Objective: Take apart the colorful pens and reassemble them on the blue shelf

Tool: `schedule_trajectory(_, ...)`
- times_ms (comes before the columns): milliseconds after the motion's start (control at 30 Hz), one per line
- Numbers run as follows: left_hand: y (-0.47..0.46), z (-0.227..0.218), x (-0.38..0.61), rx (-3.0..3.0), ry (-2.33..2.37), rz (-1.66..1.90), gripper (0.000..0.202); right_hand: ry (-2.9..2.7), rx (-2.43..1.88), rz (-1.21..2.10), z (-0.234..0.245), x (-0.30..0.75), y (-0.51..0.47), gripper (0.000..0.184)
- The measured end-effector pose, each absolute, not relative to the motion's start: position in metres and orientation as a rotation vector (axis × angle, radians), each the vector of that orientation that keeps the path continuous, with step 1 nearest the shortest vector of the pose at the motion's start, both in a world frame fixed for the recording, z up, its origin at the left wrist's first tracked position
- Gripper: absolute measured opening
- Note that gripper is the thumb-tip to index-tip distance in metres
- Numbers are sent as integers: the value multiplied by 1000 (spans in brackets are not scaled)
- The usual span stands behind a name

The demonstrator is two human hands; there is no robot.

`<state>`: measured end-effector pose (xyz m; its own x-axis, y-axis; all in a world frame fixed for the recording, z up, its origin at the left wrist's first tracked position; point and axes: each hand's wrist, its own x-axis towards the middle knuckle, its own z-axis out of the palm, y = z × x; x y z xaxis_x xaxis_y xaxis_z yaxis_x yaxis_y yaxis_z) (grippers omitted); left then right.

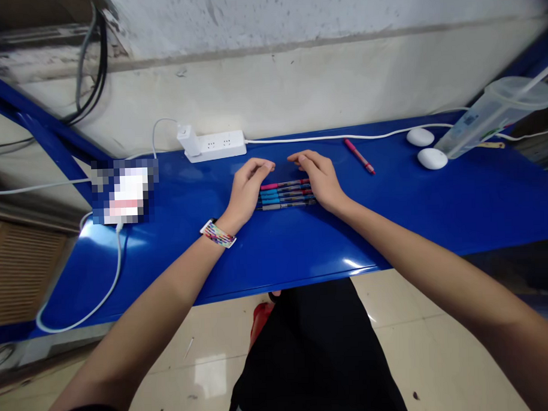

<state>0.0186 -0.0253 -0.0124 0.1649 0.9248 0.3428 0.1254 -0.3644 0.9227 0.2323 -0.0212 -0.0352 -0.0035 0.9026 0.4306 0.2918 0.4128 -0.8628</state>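
Note:
Several pens (285, 195) lie side by side in a row on the blue shelf (391, 207), pink, blue, red and dark ones. My left hand (246, 191) rests at the row's left ends, fingers curled inward above the pens. At the right ends sits my right hand (320, 180), its fingers likewise bent over the top pen. Both hands cup the row from either side and touch the pen ends. A patterned watch band (218, 234) is on my left wrist. One more red pen (359, 156) lies apart, to the right of my right hand.
A white power strip (213, 145) with a plugged adapter stands at the back, its cable running right. Two white oval objects (427, 147) and a tilted clear plastic cup (491, 115) with a straw sit far right. A blurred-out device (124, 193) with a cable lies left.

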Motion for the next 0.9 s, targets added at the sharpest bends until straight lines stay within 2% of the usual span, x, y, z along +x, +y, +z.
schedule_trajectory(300,-34,-12,29,1613,991,1282,20,-1533,-1072,700,-30,225,-27,29)
schedule_trajectory(600,-36,-9,29,1679,1003,1235,21,-1571,-1090,668,-26,224,-28,32)
schedule_trajectory(900,-33,-14,35,1526,1101,1367,30,-1667,-1128,562,-23,221,-34,31)
